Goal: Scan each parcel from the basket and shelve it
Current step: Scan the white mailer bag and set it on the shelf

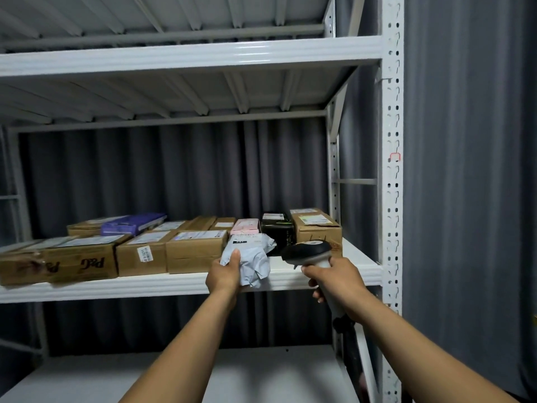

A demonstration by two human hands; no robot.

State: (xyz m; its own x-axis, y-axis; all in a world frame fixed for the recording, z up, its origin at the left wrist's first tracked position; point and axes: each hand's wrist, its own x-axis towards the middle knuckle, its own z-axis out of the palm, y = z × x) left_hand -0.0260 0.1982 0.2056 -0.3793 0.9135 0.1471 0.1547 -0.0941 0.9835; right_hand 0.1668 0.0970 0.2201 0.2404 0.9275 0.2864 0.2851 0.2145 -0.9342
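L hand [225,274] grips grey poly-bag parcel [250,257], thumb on top, at shelf [145,286] front lip. R hand [334,282] wraps scanner [308,250] handle. Parcel prob. light, soft, slick: grab a bunched fold.

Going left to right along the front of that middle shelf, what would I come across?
P&G box → stickered box → plain box → grey mailer, held by the left hand → scanner, held by the right hand → post.
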